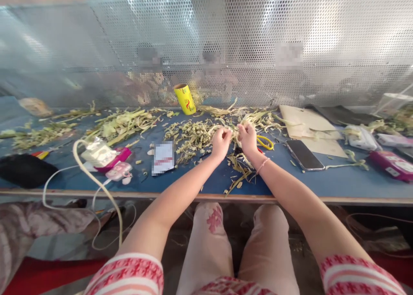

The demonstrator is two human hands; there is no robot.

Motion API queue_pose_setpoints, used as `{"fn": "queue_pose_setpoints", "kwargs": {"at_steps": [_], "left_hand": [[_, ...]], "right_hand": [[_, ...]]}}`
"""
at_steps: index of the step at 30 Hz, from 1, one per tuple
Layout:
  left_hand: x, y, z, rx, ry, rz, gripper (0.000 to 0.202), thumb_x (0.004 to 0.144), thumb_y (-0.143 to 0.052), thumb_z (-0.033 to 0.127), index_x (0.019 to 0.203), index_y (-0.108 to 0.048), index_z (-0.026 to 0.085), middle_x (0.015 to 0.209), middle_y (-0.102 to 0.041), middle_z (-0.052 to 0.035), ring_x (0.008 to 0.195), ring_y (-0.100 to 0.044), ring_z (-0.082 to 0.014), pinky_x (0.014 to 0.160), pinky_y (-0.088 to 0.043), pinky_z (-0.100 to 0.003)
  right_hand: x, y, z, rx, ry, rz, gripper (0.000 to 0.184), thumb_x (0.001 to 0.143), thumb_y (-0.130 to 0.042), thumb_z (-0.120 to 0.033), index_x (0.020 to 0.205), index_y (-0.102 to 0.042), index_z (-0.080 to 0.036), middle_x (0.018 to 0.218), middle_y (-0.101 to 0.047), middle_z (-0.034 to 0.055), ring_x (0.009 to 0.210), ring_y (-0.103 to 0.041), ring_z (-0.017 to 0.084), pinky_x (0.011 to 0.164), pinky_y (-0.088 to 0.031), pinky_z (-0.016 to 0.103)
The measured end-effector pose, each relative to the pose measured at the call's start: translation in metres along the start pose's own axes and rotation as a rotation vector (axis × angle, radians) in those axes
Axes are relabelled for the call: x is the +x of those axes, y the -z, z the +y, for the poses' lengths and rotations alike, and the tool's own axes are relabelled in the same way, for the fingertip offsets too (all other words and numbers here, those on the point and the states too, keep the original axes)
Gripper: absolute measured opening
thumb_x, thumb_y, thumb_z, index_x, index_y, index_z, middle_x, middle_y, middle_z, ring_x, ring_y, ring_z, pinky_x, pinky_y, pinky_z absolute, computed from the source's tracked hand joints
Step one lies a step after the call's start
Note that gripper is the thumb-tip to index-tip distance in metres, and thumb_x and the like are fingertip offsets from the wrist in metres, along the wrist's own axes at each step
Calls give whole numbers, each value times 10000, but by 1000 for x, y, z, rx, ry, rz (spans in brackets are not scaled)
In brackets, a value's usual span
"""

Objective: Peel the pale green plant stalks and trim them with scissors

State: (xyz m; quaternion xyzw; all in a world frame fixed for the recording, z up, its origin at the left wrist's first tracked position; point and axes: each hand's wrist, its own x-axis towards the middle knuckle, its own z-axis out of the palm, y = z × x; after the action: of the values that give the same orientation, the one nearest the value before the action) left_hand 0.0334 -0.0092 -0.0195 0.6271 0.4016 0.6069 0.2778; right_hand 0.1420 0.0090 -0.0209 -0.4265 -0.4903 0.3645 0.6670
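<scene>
Our left hand (221,142) and right hand (247,137) are each pinched closed at the heap of plant pieces (192,134) on the blue table (342,182); we cannot make out what they grip. We see the yellow tube's (185,99) red mark, its lettering unreadable; the white card (164,156) is blurred.

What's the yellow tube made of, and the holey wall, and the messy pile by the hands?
Yellow tube: probably cardboard with a smooth printed wrap; its inside looks brown.
Holey wall: likely metal, grey and shiny with bright reflections.
Messy pile: seems plant, dull, perhaps dried, with twisty pieces.
</scene>
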Motion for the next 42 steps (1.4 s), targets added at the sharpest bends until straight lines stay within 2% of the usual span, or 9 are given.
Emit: {"fn": "queue_pose_setpoints", "kwargs": {"at_steps": [5,13,18,24,30,33,35,39,42], "left_hand": [[-11,-1,7,-29,-21,-48,247,845,-557,316,660,-452,189,578,-456,44,465,-473,-84,523,-381,-239],[-8,-1,0,-96,250,-59,255,862,-540,369,694,-473,190,494,-432,58,442,-434,-91,513,-371,-243],[-6,2,0,-27,164,-52,188,881,-519,301,734,-464,197,527,-458,55,479,-460,-98,557,-388,-247],[-7,-5,2,29,214,-74,183,873,-537,288,726,-482,193,568,-514,30,524,-506,-114,585,-402,-254],[9,-21,10,-66,462,-77,230,839,-587,324,694,-478,183,558,-514,14,559,-534,-135,612,-445,-281],[1,-13,37,40,276,139,237,734,-704,289,767,-497,179,797,-570,-36,766,-568,-154,775,-468,-316],[-21,-4,74,-106,129,159,269,749,-681,371,852,-509,192,920,-559,-61,875,-562,-165,810,-472,-321],[-87,18,173,-811,175,-404,358,741,-595,566,823,-517,226,789,-577,-41,714,-606,-161,688,-518,-321],[-128,38,230,-1005,328,-745,425,694,-502,680,839,-597,292,787,-632,-55,755,-662,-223,645,-544,-361]], "right_hand": [[4,2,3,67,-121,38,354,753,-616,-446,674,-339,-239,462,-325,-105,407,-325,63,419,-285,227],[2,4,0,98,-159,-18,410,714,-612,-583,707,-397,-233,457,-367,-99,382,-335,68,400,-293,229],[-5,9,-2,-14,-287,-192,445,756,-506,-667,723,-459,-225,496,-463,-55,449,-456,111,493,-409,262],[-6,16,-5,-391,33,-211,322,817,-467,-458,601,-416,-225,517,-443,-38,526,-433,129,568,-370,273],[4,23,-5,-465,84,-133,186,824,-443,-367,703,-465,-228,578,-510,-22,572,-474,153,602,-382,286],[10,23,-7,-392,76,-96,221,847,-438,-397,705,-460,-229,515,-458,-47,501,-421,133,567,-365,282],[12,22,-8,-352,71,-67,232,856,-443,-400,699,-450,-230,500,-441,-54,490,-405,126,553,-352,279],[11,20,-1,-347,27,-90,222,844,-474,-366,670,-438,-232,469,-430,-59,462,-387,119,519,-330,279],[9,20,8,-345,-17,-105,224,832,-487,-391,682,-467,-226,467,-440,-60,444,-381,112,497,-326,270]]}}
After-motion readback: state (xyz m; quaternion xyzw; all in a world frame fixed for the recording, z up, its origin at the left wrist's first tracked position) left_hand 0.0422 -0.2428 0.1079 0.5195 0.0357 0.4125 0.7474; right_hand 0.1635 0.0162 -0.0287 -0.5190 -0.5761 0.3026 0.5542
